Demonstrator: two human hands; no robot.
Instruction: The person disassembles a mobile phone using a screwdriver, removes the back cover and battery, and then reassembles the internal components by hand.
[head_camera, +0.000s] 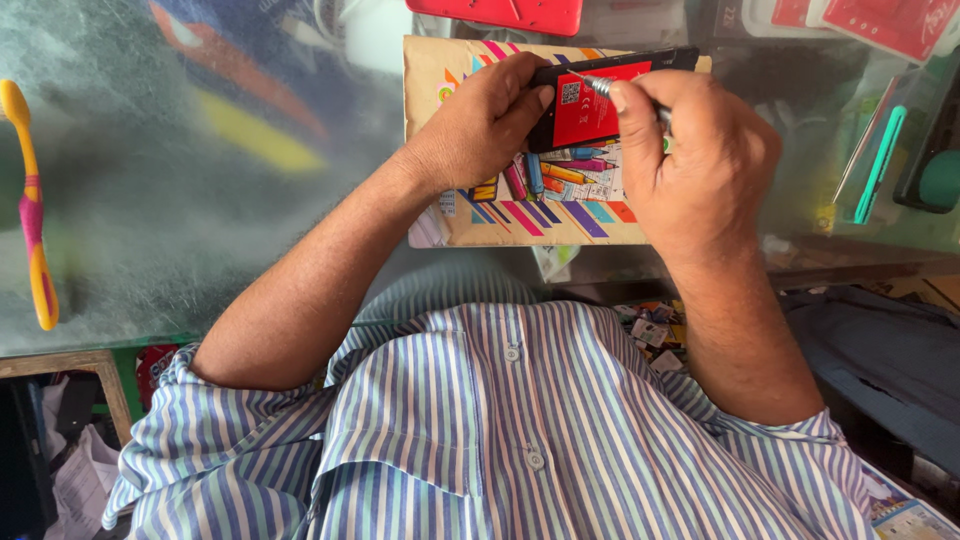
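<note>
A black phone (640, 62) with its back off lies over a colourful cardboard box (520, 210); a red battery (590, 105) shows inside it. My left hand (480, 125) grips the phone's left end, thumb on its edge. My right hand (695, 150) is closed around a small metal-tipped screwdriver (603, 86), its tip resting on the phone's upper part near the battery. Most of the tool's handle is hidden in my fist.
A glass-topped counter (200, 200) carries a yellow and pink toothbrush (30, 210) at the far left, red packages (500, 12) along the back, and teal tools (880, 150) at the right. My striped shirt (500, 430) fills the bottom.
</note>
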